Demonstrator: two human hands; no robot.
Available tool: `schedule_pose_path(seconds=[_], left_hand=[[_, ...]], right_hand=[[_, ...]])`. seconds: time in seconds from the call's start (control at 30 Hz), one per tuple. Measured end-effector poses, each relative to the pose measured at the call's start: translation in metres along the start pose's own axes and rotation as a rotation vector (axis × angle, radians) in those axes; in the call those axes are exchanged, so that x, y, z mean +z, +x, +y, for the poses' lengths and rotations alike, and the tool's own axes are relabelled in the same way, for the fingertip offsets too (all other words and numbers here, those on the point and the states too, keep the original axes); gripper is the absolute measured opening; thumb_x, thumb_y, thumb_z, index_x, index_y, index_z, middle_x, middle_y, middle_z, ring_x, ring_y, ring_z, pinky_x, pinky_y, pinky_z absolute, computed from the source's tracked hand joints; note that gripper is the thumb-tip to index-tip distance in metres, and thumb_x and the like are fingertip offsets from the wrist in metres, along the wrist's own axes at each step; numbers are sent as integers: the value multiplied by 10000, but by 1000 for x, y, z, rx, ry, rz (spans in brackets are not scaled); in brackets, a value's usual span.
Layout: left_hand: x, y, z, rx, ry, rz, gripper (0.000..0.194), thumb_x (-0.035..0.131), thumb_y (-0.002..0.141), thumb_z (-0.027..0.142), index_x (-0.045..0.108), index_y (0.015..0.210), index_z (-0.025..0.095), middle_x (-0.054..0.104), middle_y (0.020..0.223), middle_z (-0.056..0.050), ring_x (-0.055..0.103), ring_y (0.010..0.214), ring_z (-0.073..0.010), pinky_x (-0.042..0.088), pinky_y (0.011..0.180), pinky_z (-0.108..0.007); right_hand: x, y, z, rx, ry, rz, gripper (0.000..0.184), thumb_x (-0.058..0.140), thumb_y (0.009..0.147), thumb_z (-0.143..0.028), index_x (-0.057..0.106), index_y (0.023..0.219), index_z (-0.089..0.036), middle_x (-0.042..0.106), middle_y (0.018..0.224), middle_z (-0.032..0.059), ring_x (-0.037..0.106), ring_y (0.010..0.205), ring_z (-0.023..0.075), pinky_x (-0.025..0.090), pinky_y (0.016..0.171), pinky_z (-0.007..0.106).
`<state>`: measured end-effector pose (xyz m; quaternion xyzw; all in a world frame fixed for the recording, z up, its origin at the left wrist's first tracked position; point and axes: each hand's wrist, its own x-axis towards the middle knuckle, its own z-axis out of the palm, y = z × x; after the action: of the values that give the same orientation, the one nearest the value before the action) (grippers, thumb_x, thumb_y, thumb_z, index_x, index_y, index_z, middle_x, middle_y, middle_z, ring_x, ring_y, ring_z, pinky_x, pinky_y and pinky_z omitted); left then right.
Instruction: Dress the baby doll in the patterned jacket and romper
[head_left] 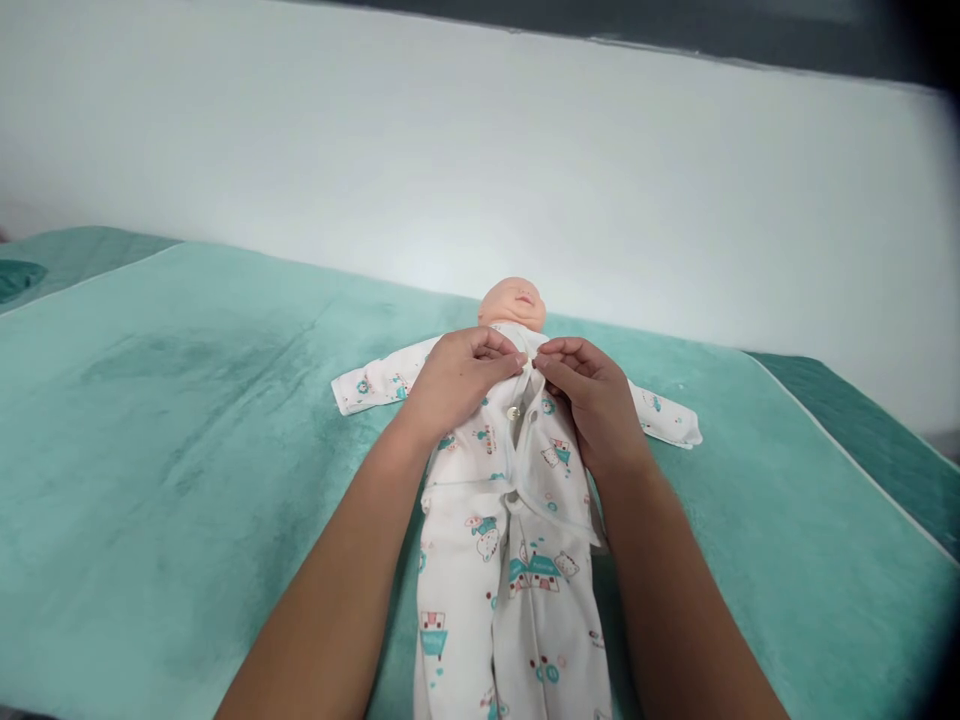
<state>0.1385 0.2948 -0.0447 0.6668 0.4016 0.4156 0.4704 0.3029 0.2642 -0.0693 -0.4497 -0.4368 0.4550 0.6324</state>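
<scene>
A baby doll lies on its back, dressed in a white printed jacket and matching trousers. Both sleeves stretch out to the sides. At the top of the jacket's front opening, my left hand pinches one edge by a button near the collar. My right hand pinches the opposite edge, its fingertips almost meeting the left ones. Below them a button shows on the left edge, and the front gapes there. My fingers partly hide the upper button.
A light green plush blanket lies under the doll, with some creases at left. Darker green cloth shows at the right edge, and more at far left. A white wall rises behind.
</scene>
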Motion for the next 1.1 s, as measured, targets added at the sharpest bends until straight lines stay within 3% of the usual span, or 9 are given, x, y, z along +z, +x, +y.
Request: schedule_pose_path(seconds=[0.4, 0.6, 0.77, 0.9, 1.1], left_hand=[[-2, 1, -2, 2, -33, -70, 180, 625, 840, 357, 672, 846, 183, 616, 792, -1, 485, 672, -107, 360, 625, -253], [1, -1, -1, 7, 13, -35, 176, 617, 849, 367, 645, 838, 193, 552, 731, 18, 423, 601, -90, 333, 567, -244], [3, -2, 0, -10, 13, -13, 155, 636, 844, 358, 627, 846, 204, 516, 670, 40, 357, 516, -66, 282, 501, -233], [3, -1, 1, -16, 14, -21, 125, 635, 846, 323, 623, 857, 200, 563, 701, 31, 371, 512, -57, 308, 511, -231], [10, -3, 7, -48, 95, 28, 183, 646, 833, 389, 630, 889, 215, 618, 743, 16, 481, 581, -92, 340, 516, -233]], right_hand=[[2, -1, 1, -27, -56, 20, 181, 799, 740, -292, 677, 850, -215, 615, 759, -38, 504, 632, 84, 416, 617, 227], [-1, 1, 3, -37, -77, 28, 183, 801, 741, -312, 681, 842, -218, 619, 731, -39, 511, 620, 90, 428, 619, 235], [-5, 2, 3, -42, -36, -55, 126, 765, 787, -264, 693, 884, -228, 686, 848, -13, 591, 744, 105, 473, 721, 242], [-8, 1, 0, -43, -136, -134, 201, 795, 755, -253, 692, 926, -231, 701, 1005, 7, 599, 818, 115, 481, 767, 259], [-10, 1, -1, -67, -203, -198, 270, 800, 735, -231, 666, 970, -227, 671, 916, 0, 600, 846, 129, 481, 793, 274]])
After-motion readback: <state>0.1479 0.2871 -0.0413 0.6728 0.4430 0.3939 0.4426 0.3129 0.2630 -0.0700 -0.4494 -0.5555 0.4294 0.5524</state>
